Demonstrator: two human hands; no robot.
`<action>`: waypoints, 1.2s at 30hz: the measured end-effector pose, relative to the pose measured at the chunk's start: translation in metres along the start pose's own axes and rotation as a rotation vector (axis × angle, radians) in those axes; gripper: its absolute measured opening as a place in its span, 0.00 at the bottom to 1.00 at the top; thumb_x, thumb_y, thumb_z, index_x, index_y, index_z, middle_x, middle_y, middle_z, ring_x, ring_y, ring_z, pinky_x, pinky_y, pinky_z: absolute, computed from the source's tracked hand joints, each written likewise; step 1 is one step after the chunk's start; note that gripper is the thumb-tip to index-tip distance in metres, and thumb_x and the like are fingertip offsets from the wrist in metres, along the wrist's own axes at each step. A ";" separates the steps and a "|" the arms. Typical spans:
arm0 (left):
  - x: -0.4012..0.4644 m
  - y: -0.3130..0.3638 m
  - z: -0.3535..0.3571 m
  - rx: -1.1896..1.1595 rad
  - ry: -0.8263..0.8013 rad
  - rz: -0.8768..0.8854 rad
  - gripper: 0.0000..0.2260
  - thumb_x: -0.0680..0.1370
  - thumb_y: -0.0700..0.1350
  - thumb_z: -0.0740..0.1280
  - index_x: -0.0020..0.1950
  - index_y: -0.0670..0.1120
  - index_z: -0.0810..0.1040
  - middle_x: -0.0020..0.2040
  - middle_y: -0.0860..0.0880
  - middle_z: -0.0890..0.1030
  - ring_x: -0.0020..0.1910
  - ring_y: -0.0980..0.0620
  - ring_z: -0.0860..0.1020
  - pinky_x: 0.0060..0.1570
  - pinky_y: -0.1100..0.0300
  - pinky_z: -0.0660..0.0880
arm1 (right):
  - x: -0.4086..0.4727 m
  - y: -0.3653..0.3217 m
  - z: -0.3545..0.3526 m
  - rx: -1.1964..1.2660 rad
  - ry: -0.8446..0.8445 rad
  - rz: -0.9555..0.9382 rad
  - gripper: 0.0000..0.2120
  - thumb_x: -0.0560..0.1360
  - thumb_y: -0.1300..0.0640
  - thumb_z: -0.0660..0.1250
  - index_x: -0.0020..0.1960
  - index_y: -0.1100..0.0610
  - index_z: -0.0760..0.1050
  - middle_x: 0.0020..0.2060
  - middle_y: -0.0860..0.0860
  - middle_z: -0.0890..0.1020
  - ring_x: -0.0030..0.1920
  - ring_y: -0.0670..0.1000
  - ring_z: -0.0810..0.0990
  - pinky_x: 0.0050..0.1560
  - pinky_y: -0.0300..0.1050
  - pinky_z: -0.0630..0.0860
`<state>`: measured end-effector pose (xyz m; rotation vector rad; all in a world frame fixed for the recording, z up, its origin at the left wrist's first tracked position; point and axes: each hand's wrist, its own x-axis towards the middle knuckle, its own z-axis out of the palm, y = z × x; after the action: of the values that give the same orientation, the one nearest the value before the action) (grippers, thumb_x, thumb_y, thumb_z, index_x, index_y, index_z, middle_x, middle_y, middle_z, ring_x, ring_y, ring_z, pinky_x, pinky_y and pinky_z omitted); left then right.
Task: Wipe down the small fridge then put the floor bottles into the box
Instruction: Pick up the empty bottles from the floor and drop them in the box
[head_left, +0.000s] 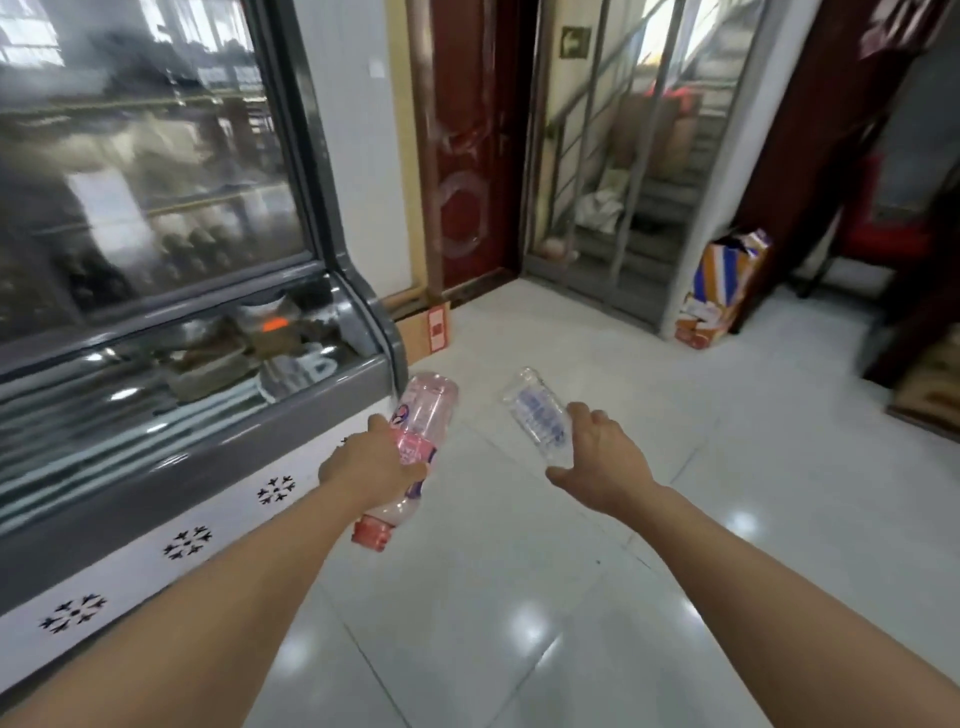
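Both our hands carry bottles, left hand (371, 467) fingers clamped on the pink bottle (415, 441), right hand (602, 457) fingers on the clear bottle (537, 415); next we likely carry them to the box (423, 332) at eleven o'clock.

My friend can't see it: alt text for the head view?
Left hand grips a clear plastic bottle with pink label and cap; right hand grips a clear blue-printed plastic bottle, beside a grey glass-fronted fridge.

Pink-labelled bottle (422, 436) has a coral-red cap, the other bottle (537, 418) is clear with blue print. The fridge (218, 441) is dark grey up top with a white base dotted with black snowflake cutouts. Floor (571, 597) is glossy white tile, door (467, 156) is dark red, and there's a box (724, 288) striped orange, blue and white.
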<state>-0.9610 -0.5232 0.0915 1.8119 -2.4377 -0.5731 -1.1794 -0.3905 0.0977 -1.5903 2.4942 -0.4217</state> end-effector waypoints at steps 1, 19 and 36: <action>0.014 0.015 0.003 0.008 -0.014 0.024 0.29 0.69 0.60 0.69 0.62 0.47 0.63 0.54 0.45 0.77 0.50 0.44 0.77 0.47 0.53 0.75 | 0.010 0.013 -0.004 -0.006 0.011 0.026 0.31 0.70 0.48 0.71 0.66 0.58 0.61 0.56 0.57 0.72 0.57 0.58 0.73 0.48 0.47 0.71; 0.298 0.238 0.001 -0.014 -0.087 0.258 0.32 0.68 0.60 0.70 0.65 0.48 0.63 0.55 0.46 0.76 0.50 0.45 0.78 0.52 0.47 0.77 | 0.264 0.166 -0.065 -0.043 0.092 0.241 0.34 0.70 0.45 0.71 0.68 0.55 0.60 0.57 0.54 0.73 0.53 0.54 0.75 0.48 0.48 0.76; 0.484 0.448 0.026 -0.019 0.060 0.093 0.32 0.67 0.60 0.71 0.64 0.48 0.64 0.53 0.48 0.77 0.48 0.47 0.77 0.50 0.50 0.77 | 0.537 0.352 -0.126 -0.039 0.041 0.019 0.36 0.70 0.43 0.71 0.70 0.53 0.58 0.60 0.53 0.74 0.54 0.53 0.76 0.49 0.47 0.79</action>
<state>-1.5289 -0.8583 0.1256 1.6727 -2.4536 -0.5248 -1.7461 -0.7175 0.1179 -1.5863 2.5612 -0.4104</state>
